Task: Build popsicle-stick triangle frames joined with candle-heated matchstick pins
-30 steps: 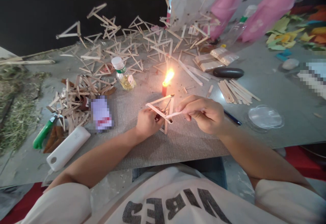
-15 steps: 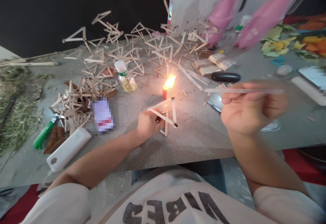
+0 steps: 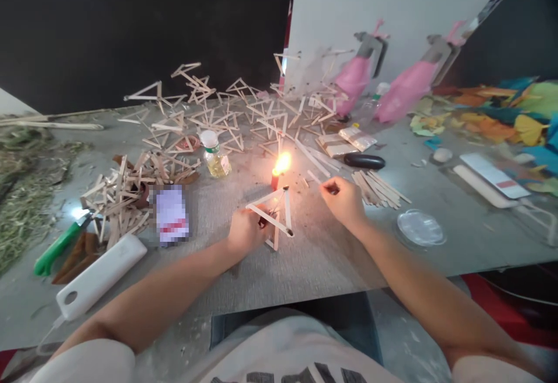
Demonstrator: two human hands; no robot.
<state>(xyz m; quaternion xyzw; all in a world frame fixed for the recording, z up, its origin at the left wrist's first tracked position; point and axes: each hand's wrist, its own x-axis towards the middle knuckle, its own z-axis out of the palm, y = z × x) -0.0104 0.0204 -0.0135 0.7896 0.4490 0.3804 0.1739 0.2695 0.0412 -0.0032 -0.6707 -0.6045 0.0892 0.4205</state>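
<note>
Plainly pale, dark-cornered stick triangle (image 3: 271, 219) in left hand (image 3: 246, 232)

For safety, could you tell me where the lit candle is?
In the head view, the candle stands centrally, just beyond the triangle in the left hand.

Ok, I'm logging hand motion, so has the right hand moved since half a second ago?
Yes, the right hand has moved left, closer to the lit candle.
</note>
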